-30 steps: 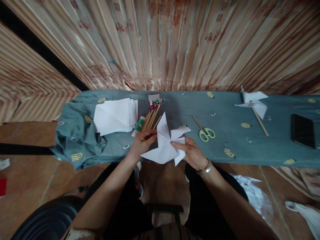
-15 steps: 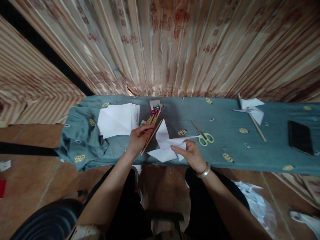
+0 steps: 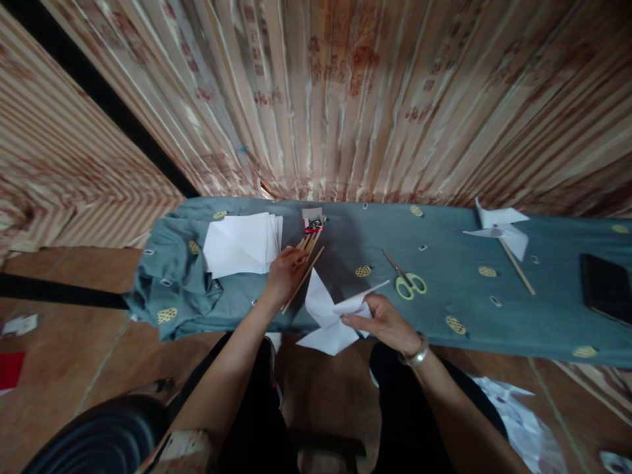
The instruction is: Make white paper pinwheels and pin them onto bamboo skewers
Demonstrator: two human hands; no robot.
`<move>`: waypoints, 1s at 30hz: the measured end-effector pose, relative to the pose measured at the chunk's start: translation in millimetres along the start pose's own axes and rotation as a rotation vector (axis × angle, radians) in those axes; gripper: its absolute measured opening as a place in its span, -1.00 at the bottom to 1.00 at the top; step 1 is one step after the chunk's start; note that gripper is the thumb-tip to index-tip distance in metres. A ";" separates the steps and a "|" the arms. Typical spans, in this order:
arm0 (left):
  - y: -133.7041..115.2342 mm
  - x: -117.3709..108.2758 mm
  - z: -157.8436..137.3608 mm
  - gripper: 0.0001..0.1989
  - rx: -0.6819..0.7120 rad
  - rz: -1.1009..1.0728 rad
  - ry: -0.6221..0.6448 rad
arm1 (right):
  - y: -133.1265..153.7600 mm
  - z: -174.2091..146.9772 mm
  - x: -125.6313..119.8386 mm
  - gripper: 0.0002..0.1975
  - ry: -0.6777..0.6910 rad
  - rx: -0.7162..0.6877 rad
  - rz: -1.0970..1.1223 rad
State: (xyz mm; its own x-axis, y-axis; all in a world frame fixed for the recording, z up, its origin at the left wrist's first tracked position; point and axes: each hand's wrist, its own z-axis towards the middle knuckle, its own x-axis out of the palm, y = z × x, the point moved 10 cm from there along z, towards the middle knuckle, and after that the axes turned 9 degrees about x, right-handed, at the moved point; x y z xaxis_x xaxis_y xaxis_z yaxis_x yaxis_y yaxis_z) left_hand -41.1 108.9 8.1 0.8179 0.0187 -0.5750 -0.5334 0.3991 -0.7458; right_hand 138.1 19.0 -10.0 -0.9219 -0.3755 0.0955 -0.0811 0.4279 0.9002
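My right hand (image 3: 385,322) pinches a folded white paper pinwheel (image 3: 328,319) at its middle and right blades. The pinwheel is tilted over the table's front edge, its pointed blades spread out. My left hand (image 3: 286,275) is closed, with its fingers curled onto thin wooden sticks (image 3: 301,280) that lie in a loose bundle. How many sticks it grips is hidden by the fingers. Just beyond the bundle stands an open small red-and-white box (image 3: 313,221) with small metallic pieces inside. Scissors (image 3: 407,283) with light green handles lie to the right of the pinwheel.
A stack of white paper sheets (image 3: 239,243) lies left on the blue-green tablecloth (image 3: 355,237). Towards the right are a pinwheel on a stick (image 3: 513,240) and a black phone (image 3: 607,289). Behind the table hangs a patterned curtain (image 3: 340,99); a dark round stool (image 3: 99,438) stands lower left.
My right hand has drawn the pinwheel lower, towards me and past the table edge. My left hand stays at the sticks. The whole view has shifted slightly.
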 end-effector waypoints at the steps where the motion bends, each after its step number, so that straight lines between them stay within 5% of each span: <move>1: 1.3 3.1 2.1 -0.73 0.011 0.037 0.008 | -0.5 -0.4 3.2 -0.73 0.018 0.003 -0.003; 17: -2.1 38.6 36.2 -0.57 0.098 0.421 0.096 | -0.2 -3.5 9.4 -0.79 0.072 -0.015 -0.067; 23: -14.1 41.9 27.3 -0.86 0.251 0.409 0.083 | -1.4 -4.7 9.2 -0.77 0.079 -0.005 -0.066; 30: -8.3 45.5 25.6 -0.91 0.235 0.442 0.088 | -1.6 -4.9 9.9 -0.72 0.078 0.016 -0.094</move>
State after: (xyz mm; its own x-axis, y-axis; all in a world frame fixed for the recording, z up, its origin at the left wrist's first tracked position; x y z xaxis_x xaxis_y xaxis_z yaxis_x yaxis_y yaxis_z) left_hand 6.1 129.9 -3.2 0.4980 0.1591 -0.8525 -0.7532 0.5665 -0.3343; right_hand 131.0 10.5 -8.4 -0.8775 -0.4774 0.0446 -0.1723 0.4008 0.8998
